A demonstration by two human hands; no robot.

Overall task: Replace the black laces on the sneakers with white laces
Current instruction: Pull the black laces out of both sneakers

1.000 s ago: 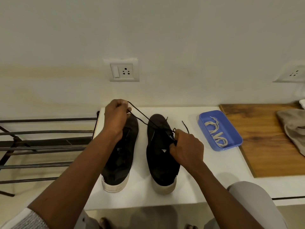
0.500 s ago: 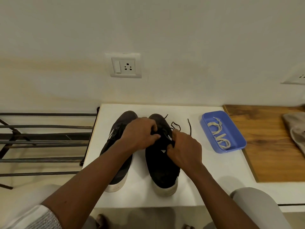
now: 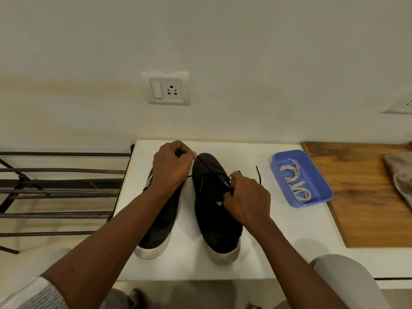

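Two black sneakers with white soles stand side by side on a white table. My left hand is over the toe of the left sneaker and grips a black lace, pulled taut from the right sneaker. My right hand grips the right sneaker at its lace area, fingers curled. A loose black lace end lies on the table beside that hand. White laces lie coiled in a blue tray to the right.
A dark metal rack stands left of the table. A wooden board with a beige cloth lies on the right. A wall socket is above the sneakers. My knee is at the lower right.
My left hand went from the right sneaker's laces up and left, drawing the black lace out taut. My right hand stayed on the right sneaker.
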